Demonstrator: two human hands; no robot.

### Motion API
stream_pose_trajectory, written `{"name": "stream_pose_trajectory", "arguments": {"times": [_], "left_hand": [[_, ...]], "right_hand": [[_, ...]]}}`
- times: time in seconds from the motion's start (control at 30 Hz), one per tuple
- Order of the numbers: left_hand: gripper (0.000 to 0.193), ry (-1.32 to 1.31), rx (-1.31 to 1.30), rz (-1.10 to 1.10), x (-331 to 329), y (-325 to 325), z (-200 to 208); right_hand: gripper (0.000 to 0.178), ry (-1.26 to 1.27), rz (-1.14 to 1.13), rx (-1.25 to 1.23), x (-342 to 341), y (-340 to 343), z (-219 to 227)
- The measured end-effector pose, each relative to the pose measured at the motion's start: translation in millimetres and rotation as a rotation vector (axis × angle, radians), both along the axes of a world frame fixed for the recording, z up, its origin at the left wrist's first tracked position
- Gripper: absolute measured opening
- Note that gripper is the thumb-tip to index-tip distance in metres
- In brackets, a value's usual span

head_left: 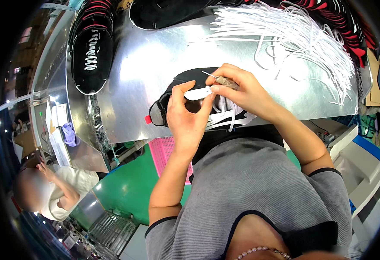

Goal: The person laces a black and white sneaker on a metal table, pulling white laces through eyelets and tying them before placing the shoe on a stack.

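A black shoe upper [185, 79] lies near the front edge of the metal table, partly under my hands. White lace [229, 113] runs loosely across its right part, and a red tab [148, 119] sticks out at its left end. My left hand [185, 115] pinches a smooth white flat piece [196, 94], thumb and forefinger curved around it. At the piece's right end are the fingertips of my right hand [247, 92]. That hand also grips a thin metal hook tool [225, 81] with a wrapped, tan handle, its tip pointing left.
A large bundle of white laces [285, 37] spreads over the table's far right. Stacked black and red uppers stand at left [90, 56] and far right [343, 26]; another upper [168, 15] lies at the back. A pink basket [163, 156] sits below the edge. Another person [71, 190] is at lower left.
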State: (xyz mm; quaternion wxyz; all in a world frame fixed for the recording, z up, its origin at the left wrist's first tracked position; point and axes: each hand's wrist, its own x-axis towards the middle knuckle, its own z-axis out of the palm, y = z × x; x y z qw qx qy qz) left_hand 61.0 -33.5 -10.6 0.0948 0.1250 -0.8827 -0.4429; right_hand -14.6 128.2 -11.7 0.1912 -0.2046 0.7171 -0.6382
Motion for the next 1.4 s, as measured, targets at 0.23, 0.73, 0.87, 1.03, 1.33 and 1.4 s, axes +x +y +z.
{"name": "stream_pose_trajectory", "arguments": {"times": [0.23, 0.73, 0.87, 1.03, 1.33, 1.4], "left_hand": [[0.040, 0.003, 0.034, -0.012, 0, 1, -3], [0.039, 0.135, -0.062, -0.089, 4, 5, -3], [0.041, -0.041, 0.504, 0.055, -3, 6, 10], [0.036, -0.091, 0.575, 0.028, -15, 5, 13], [0.040, 0.034, -0.309, -0.293, 10, -9, 42], [0.040, 0.165, -0.486, -0.362, 14, 6, 38]], "right_hand": [[0.014, 0.174, 0.016, 0.180, 17, 22, 11], [0.030, 0.513, 0.100, 0.531, 5, -25, -2], [0.019, 0.374, 0.029, 0.467, 6, 22, 22], [0.015, 0.298, -0.188, 0.511, 16, 46, 9], [0.022, 0.151, -0.453, 0.213, -4, 48, -14], [0.026, -0.117, -0.274, 0.248, 16, 55, -4]]}}
